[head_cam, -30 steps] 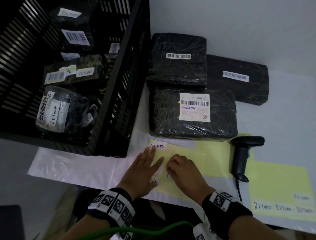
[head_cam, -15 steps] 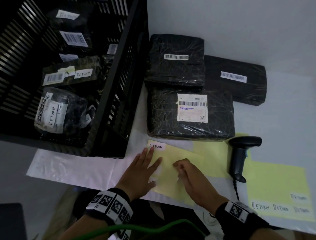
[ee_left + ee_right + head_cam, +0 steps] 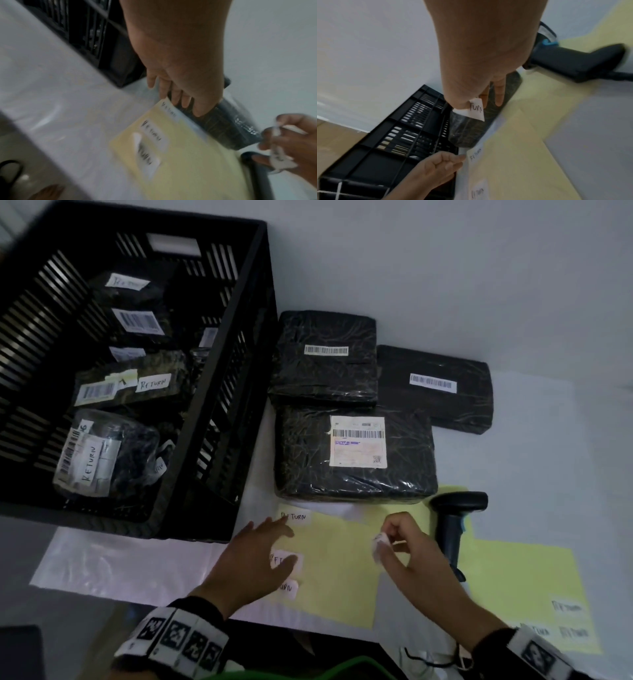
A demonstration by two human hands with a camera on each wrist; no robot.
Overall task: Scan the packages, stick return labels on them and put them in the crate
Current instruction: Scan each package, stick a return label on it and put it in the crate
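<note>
The return label [image 3: 381, 546] is off its sheet, a small white slip pinched between the thumb and fingertips of your right hand [image 3: 411, 556], lifted just above the yellow backing sheet [image 3: 342, 577] at lower centre of the head view. The right wrist view shows "TURN" written on it. Your left hand [image 3: 253, 559] lies flat with fingers spread on the sheet's left edge, next to three more RETURN labels stuck there. Just above the sheet sits the nearest package [image 3: 356, 453], black-wrapped, with a white shipping label, and two more black packages [image 3: 325, 357] lie behind it at centre. The scanner [image 3: 454, 525] stands to the right of your right hand. The black crate [image 3: 219, 392] fills the upper left, holding parcels marked RETURN.
</note>
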